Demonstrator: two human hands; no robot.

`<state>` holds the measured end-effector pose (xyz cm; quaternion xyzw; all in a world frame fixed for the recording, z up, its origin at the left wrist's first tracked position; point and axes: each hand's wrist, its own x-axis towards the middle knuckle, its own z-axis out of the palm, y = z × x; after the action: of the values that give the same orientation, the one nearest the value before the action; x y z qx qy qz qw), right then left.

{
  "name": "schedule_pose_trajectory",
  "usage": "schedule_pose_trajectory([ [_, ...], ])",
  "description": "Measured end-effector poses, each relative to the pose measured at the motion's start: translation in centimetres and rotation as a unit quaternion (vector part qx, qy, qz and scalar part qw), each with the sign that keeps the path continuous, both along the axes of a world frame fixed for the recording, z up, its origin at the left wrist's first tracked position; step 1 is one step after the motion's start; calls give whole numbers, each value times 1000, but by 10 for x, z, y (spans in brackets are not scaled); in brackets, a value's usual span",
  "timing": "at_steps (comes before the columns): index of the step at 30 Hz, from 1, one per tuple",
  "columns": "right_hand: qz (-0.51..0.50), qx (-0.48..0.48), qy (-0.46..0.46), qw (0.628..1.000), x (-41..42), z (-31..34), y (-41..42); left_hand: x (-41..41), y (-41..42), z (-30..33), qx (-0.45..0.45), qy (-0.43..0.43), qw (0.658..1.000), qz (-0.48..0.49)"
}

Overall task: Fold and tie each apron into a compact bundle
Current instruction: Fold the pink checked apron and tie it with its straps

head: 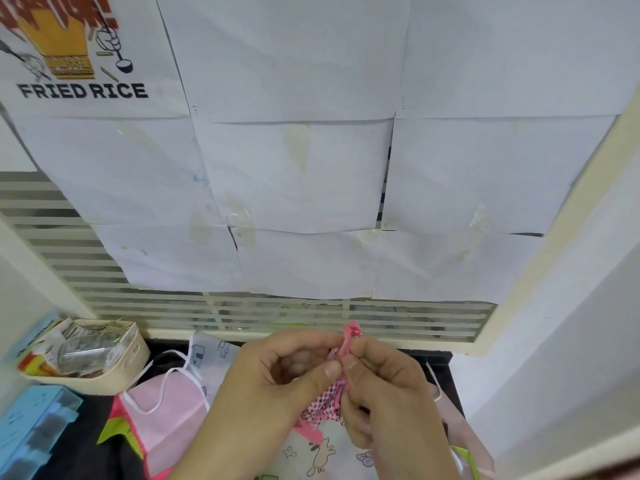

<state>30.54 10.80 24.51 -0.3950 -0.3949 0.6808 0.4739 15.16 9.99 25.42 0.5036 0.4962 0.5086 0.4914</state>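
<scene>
Both hands fill the bottom centre of my view: the left hand and the right hand meet thumb to thumb, each pinching the pink strap of a pink-checked apron, whose strap end sticks up just above the fingertips. That apron hangs bunched between my palms, above a cartoon-printed apron lying near the front edge of the black counter. To the left, a pale pink apron with white ties lies crumpled on the counter, a green and pink trim at its lower corner. Farther left, toward the counter's left edge, I see a cream basket stuffed with crinkled wrappers, and a blue plastic box just in front of it. Behind the counter's back edge runs a slatted window, mostly covered by taped white paper sheets; a fried rice poster sits at the upper left.
</scene>
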Motion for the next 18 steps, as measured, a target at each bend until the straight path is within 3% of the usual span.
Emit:
schedule_pose_trajectory([
  [7, 47, -1, -30, 998, 4, 1, 1, 0, 3, -3, 3, -49, 999, 20],
  [13, 88, 17, -75, 993, 7, -1, 3, -10, 4, 7, -54, 13, 996, -65],
  [18, 80, 37, -51, 995, 7, -2, 1, -8, 3, 5, -5, 21, 999, -48],
])
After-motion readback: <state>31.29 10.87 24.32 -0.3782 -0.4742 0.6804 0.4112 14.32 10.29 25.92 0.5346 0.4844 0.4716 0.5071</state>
